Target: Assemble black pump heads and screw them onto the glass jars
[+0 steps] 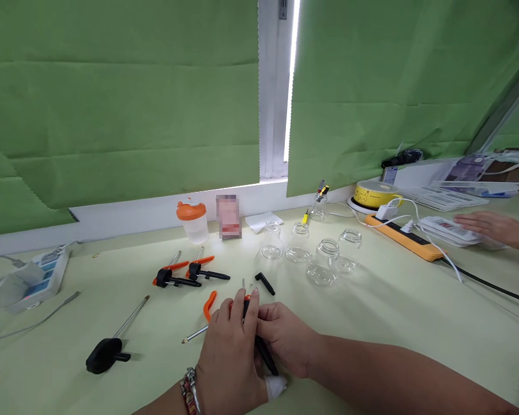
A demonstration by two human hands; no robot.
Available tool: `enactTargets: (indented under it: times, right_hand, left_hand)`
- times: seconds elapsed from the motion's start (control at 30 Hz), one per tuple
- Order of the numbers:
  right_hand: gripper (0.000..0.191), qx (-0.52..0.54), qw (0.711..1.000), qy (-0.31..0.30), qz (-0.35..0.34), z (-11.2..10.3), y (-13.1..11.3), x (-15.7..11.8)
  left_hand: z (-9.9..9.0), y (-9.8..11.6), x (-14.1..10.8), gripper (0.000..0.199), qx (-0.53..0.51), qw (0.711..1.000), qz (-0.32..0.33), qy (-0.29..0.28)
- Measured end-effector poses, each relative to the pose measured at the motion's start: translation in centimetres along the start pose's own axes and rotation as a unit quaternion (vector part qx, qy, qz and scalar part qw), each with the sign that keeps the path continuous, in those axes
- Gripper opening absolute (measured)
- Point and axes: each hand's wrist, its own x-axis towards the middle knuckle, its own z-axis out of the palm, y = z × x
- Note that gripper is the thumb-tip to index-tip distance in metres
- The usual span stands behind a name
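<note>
Close to the table's near edge, my left hand (233, 346) is wrapped over a black-handled part (266, 354) with a bit of orange showing under the fingers. A white wrapping covers my left thumb tip. My right hand (288, 337) pinches the same part from the right; its fingertips are partly hidden. Just left of my fingers lie a curved orange handle (209, 305) and a thin metal rod (194, 335). Beyond them rest a small black L-shaped piece (265, 283) and tiny metal bits (251, 285). Two black-and-orange assemblies with metal rods (177, 280) lie farther left.
Several clear glass jars (323, 265) stand right of centre. At left lies a black piece with a long rod (105, 354). An orange-lidded cup (193, 222) stands at the back. Rightward are an orange power strip (404, 237), cables and another person's hand (493, 226).
</note>
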Motion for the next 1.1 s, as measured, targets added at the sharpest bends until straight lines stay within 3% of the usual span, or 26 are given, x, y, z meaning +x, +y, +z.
enactTargets:
  times: [0.17,0.4,0.63,0.97,1.1]
  right_hand:
    - [0.042,0.0,1.0,0.005,-0.001,0.2,0.1,0.0]
    - [0.043,-0.016,0.999,-0.044,-0.028,0.3,-0.2,0.0]
    - [0.043,0.026,0.996,-0.078,0.017,0.0,-0.4,0.1]
    - [0.044,0.006,0.997,-0.071,0.001,-0.4,0.3,0.3]
    - [0.043,0.005,0.998,-0.063,0.004,-0.3,0.0,0.3]
  left_hand:
    - [0.1,-0.2,-0.3,0.095,-0.029,1.0,-0.007,-0.007]
    - [-1.5,-0.8,0.1,0.091,-0.096,0.995,-0.015,-0.026]
    - [-2.0,-1.0,0.5,0.084,-0.12,0.992,-0.027,-0.032]
    - [-0.8,-1.0,0.2,0.111,-0.083,0.995,-0.03,-0.039]
    - [-0.9,-1.0,0.3,0.109,-0.074,0.995,-0.036,-0.052]
